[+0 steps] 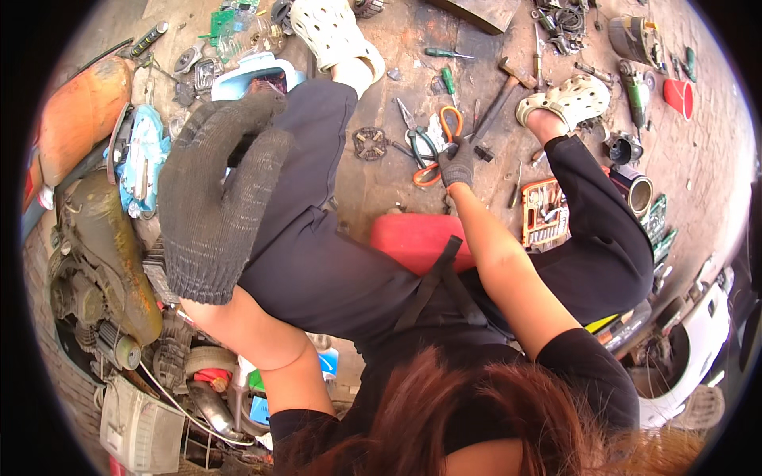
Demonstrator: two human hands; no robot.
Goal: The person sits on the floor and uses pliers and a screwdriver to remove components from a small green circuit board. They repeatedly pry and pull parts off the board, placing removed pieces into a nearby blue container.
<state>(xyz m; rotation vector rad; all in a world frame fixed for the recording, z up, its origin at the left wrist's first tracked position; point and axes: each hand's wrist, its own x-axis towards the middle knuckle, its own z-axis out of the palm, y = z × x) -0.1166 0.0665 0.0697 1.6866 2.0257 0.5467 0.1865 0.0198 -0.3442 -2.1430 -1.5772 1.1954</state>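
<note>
Head view, right hand (458, 168) in grey glove, fingers closed on orange-handled scissors (441, 143) on the floor (381, 190), left hand (216, 190) gloved, raised, fingers loosely together, holding nothing.

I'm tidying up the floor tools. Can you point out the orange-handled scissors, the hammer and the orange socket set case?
orange-handled scissors (451, 120): head view, on the upper handle loop.
hammer (517, 74): head view, on its head.
orange socket set case (544, 213): head view, on the open tray.

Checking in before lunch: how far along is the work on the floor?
Done: tools lie spread out, with the orange socket case open. In hand: the gloved right hand reaches the orange-handled scissors; the gloved left hand is raised, apparently empty. Left: the rusty engine sits untouched.
</note>
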